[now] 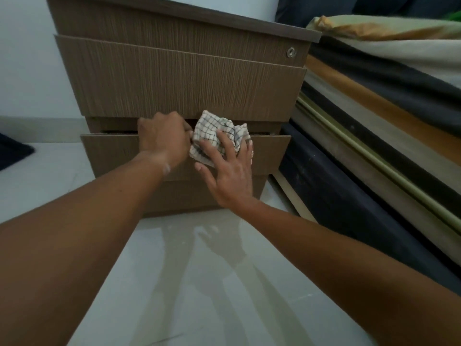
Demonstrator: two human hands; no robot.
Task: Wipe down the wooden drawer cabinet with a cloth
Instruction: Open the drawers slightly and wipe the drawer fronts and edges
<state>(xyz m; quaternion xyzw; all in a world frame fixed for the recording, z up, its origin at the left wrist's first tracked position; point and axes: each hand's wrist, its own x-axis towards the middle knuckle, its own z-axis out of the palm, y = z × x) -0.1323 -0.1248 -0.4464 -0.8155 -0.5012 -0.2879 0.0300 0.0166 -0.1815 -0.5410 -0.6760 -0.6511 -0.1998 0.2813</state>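
Note:
A brown wooden drawer cabinet stands on the floor in front of me, with three drawer fronts and a round lock at the top right. My left hand curls over the top edge of the lower drawer front, fingers hooked into the gap. My right hand presses a crumpled white checked cloth against the same drawer's top edge, fingers spread over it.
Glossy white floor tiles stretch toward me. A bed with stacked mattresses and striped bedding stands close against the cabinet's right side. A dark mat lies at the left edge. A white wall is behind.

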